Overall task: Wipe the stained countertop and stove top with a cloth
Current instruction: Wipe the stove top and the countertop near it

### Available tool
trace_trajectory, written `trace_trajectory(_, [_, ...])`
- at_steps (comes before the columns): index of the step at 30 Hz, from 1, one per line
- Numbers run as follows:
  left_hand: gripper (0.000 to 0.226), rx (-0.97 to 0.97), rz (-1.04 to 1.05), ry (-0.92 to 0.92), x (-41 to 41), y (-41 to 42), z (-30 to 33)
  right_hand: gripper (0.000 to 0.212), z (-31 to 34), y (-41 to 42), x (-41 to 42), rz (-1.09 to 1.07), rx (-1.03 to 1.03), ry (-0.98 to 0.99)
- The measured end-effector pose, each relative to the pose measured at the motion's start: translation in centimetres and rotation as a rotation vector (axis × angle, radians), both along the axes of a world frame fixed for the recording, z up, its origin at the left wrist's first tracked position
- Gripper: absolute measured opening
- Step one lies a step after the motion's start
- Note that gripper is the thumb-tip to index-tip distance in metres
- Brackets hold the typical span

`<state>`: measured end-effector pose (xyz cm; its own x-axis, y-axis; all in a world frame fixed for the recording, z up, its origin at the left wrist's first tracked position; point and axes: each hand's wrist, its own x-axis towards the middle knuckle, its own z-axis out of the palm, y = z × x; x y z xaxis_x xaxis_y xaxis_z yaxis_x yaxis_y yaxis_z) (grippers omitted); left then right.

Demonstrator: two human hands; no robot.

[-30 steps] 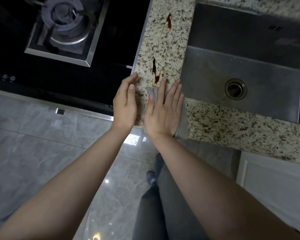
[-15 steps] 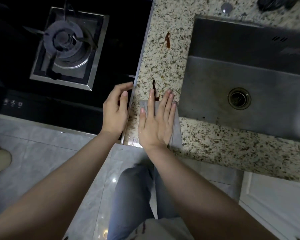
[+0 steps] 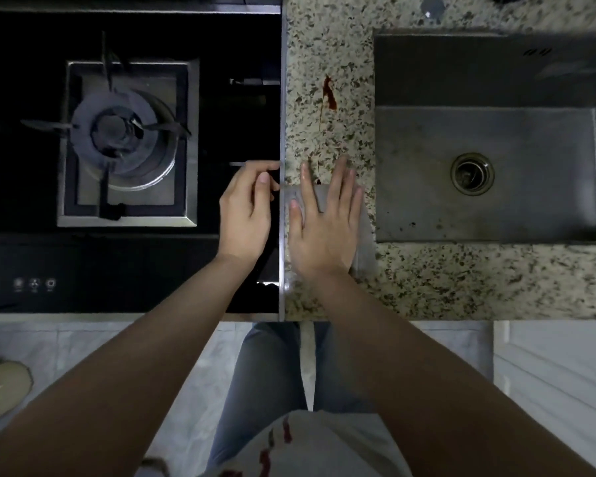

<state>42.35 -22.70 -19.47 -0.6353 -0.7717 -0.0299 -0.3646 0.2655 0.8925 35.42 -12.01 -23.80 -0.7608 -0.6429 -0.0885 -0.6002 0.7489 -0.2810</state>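
Steel sink (image 3: 489,208), drain (image 3: 472,173) bare; right hand (image 3: 324,228) flat on cloth (image 3: 365,225), left hand (image 3: 246,215) loosely curled.

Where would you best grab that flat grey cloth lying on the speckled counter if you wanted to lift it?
Probably by the right-hand edge of the flat grey cloth, coming from the sink side. The right hand lies flat over most of it, fingers straight, and only that strip shows bare. It lies flush on the speckled stone countertop, so a pinch of thumb and finger at the edge suits it.

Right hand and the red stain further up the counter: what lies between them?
Head view: between the right hand and the red stain lies bare speckled countertop, crossed by a thin reddish trail.
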Motion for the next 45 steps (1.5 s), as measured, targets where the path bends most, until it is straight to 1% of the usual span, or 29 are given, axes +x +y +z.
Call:
trace_trajectory(4, [0.025,-0.005,-0.073,0.024,-1.0,-2.2,-0.7,0.057,0.0,-2.1,-0.8,-0.041,0.012,0.027])
trace_trajectory(7, [0.032,-0.036,-0.129,0.058,-2.0,-3.3,-0.7,0.057,-0.2,-3.3,-1.6,-0.064,0.019,0.048])
trace_trajectory(11, [0.045,-0.104,-0.107,0.043,-3.1,-4.2,-1.3,0.056,-0.4,-4.2,-2.1,-0.069,0.012,0.048])
trace_trajectory(15, [0.044,-0.128,-0.105,0.065,-4.2,-4.5,-1.1,0.055,-0.3,-5.7,-3.8,-0.073,0.008,0.054])
trace_trajectory(18, [0.045,-0.114,-0.076,0.076,-4.8,-4.9,-0.8,0.055,-0.4,-7.6,-5.8,-0.064,-0.002,0.054])
trace_trajectory(23, [0.052,-0.103,0.011,0.069,-5.7,-5.9,-0.8,0.056,-0.3,-10.9,-10.2,-0.026,0.001,0.033])
trace_trajectory(27, [0.052,-0.08,0.065,0.041,-6.4,-6.4,-0.9,0.056,-0.3,-13.0,-13.3,0.009,0.013,0.027])
trace_trajectory(34, [0.05,-0.065,0.1,0.03,-8.3,-6.2,-0.9,0.057,-0.4,-16.4,-19.5,0.157,0.04,0.022])
trace_trajectory(39, [0.047,-0.028,0.134,0.059,-9.4,-5.6,-1.1,0.062,-0.3,-19.0,-22.9,0.207,0.083,0.017])
trace_trajectory(42, [0.044,-0.028,0.161,0.068,-9.6,-5.3,-0.9,0.067,0.2,-19.1,-23.6,0.23,0.024,-0.009])
trace_trajectory(45, [0.042,-0.022,0.201,0.078,-9.8,-5.0,-0.6,0.076,0.4,-18.1,-23.1,0.203,0.035,0.073])
